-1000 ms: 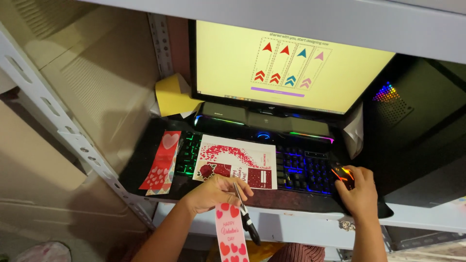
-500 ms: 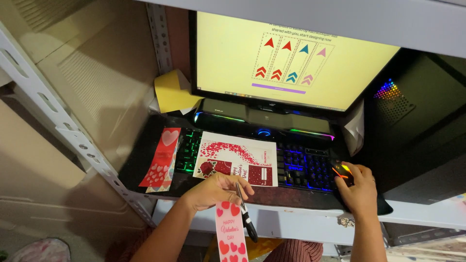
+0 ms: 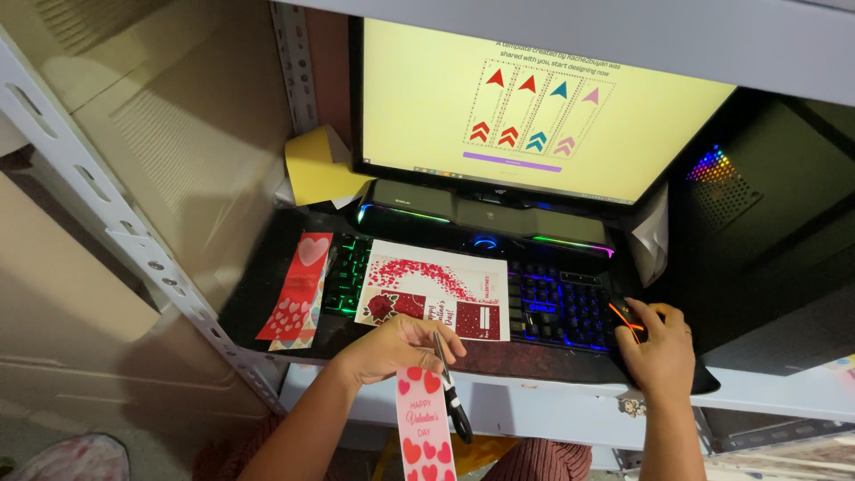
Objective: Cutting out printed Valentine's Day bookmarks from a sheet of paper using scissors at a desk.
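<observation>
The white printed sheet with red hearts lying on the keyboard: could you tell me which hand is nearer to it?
Left. The left hand sits just below the white printed sheet with red hearts, at its lower edge. The right hand rests on the mouse, well off to the sheet's right.

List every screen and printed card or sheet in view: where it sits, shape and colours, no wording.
Monitor: back of desk, wide rectangle, pale yellow with coloured arrow strips.
Printed sheet: lying on the keyboard, white rectangle with red hearts and rose.
Red strips: left of keyboard, narrow, red with hearts.
Pink strip: in left hand with a pen, red hearts.
</observation>
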